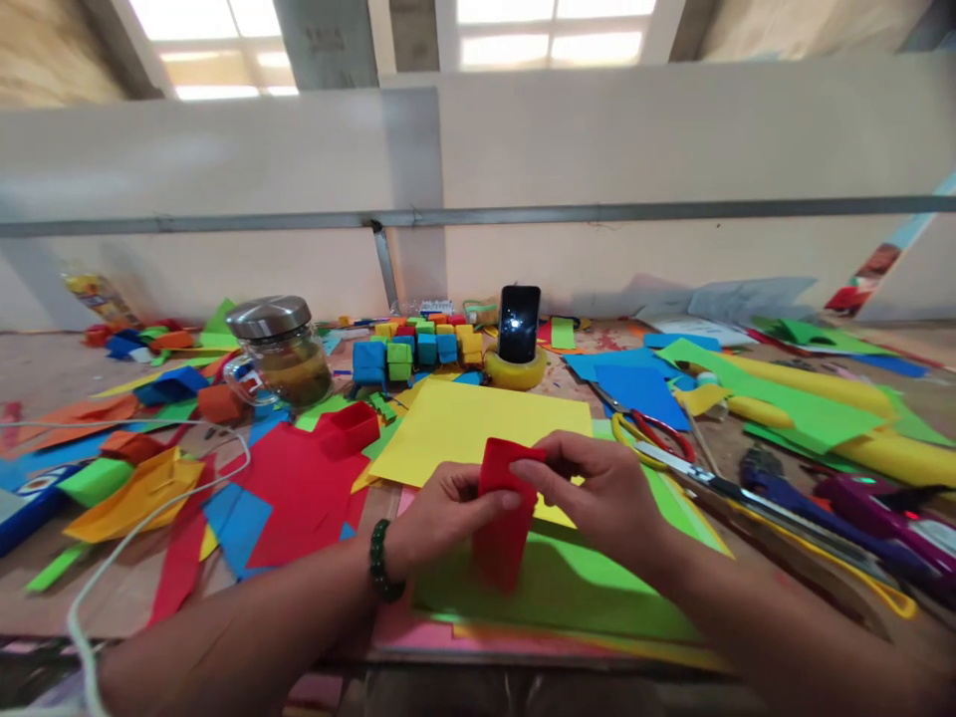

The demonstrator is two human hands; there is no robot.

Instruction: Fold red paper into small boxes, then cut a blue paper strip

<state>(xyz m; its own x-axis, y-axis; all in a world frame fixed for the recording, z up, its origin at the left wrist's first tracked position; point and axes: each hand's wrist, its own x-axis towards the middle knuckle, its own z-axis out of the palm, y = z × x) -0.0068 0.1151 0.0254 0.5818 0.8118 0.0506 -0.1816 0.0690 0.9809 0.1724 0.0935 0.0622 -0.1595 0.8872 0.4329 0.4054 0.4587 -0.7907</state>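
Note:
A folded piece of red paper (pixel 502 518) stands upright between both hands, above a green sheet (pixel 583 588). My left hand (pixel 440 513) grips its left side with the thumb across the front; a dark green bead bracelet (pixel 380 561) is on that wrist. My right hand (pixel 604 493) pinches the paper's top right edge. A yellow sheet (pixel 463 423) lies just behind the hands, and a finished red paper box (pixel 348 428) sits to the left of it.
Several coloured paper cubes (pixel 414 349) are stacked at the back beside a glass jar (pixel 280 354). A phone (pixel 519 324) stands in a yellow tape roll. Scissors (pixel 646 433), yellow rolls (pixel 836 398) and tools lie right. Paper scraps and a white cable (pixel 149 518) lie left.

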